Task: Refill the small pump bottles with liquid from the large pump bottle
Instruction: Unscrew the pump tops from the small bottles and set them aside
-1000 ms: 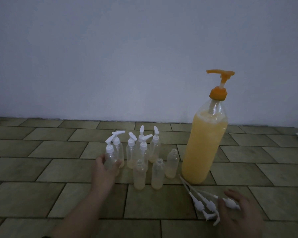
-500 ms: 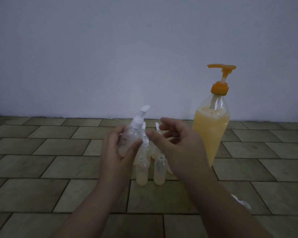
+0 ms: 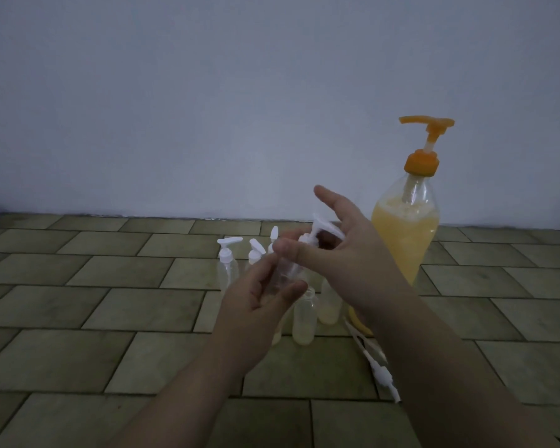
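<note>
My left hand (image 3: 259, 299) grips a small clear pump bottle (image 3: 283, 273), lifted and tilted above the floor. My right hand (image 3: 337, 250) pinches that bottle's white pump head (image 3: 319, 232) between thumb and fingers. Behind the hands stand several small bottles with white pumps (image 3: 228, 266). In front, two open small bottles (image 3: 304, 321) without pumps hold a little yellowish liquid. The large pump bottle (image 3: 401, 240), full of orange-yellow liquid with an orange pump, stands upright to the right.
Loose white pump heads with dip tubes (image 3: 377, 367) lie on the tiled floor (image 3: 110, 305) under my right forearm. A plain pale wall (image 3: 207, 108) rises right behind the bottles.
A second ago my left hand took one capped small bottle from the group and lifted it. My right hand came up from the loose pumps on the floor and now holds that bottle's pump head.
</note>
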